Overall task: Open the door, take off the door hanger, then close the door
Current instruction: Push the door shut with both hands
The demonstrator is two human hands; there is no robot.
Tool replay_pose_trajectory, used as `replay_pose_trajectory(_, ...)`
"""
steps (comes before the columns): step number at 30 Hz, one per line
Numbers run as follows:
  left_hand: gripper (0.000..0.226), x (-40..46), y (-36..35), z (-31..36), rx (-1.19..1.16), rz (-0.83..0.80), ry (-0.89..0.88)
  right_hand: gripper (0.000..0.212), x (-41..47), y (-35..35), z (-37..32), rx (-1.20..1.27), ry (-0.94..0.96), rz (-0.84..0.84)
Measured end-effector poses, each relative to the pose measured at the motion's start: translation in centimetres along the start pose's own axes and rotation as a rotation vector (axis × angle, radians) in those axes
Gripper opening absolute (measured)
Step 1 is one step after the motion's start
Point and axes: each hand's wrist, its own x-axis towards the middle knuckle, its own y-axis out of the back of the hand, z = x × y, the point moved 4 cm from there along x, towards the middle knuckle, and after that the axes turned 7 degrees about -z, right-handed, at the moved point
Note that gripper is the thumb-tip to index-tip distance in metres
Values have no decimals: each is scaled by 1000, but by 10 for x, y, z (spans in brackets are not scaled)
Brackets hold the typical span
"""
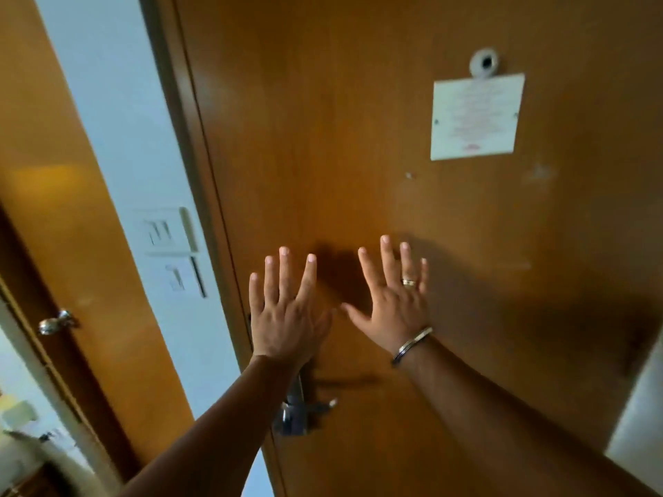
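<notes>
A brown wooden door fills most of the view and sits shut in its frame. My left hand and my right hand are raised side by side in front of it, fingers spread, holding nothing. The right hand wears a ring and a bracelet. Below my left wrist is the metal lever handle with its lock plate, partly hidden by my forearm. No door hanger is visible on this side.
A white notice hangs under a peephole on the door. Left of the frame is a white wall with switch plates. Further left stands another wooden door with a round knob.
</notes>
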Motion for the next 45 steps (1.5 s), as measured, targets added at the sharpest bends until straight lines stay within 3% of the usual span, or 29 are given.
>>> replay_pose_trajectory(4,98,36,-3,-23,-36,10,17,111,30,-2,-1,-68,-48,-7)
replay_pose_trajectory(10,95,55,-32,-39,-116,120,-74,104,40,-26,3,-165,-71,74)
replay_pose_trajectory(17,93,92,-66,-49,-176,162,-145,104,70,-53,7,-250,-138,34)
replay_pose_trajectory(24,98,135,-101,-51,-221,66,-138,115,103,-72,14,-312,-180,-61)
replay_pose_trajectory(32,105,177,-134,-44,-310,-114,-122,112,135,-93,15,-244,-280,-134)
replay_pose_trajectory(45,104,206,-158,-38,-357,-179,-96,111,157,-113,25,-200,-325,-131)
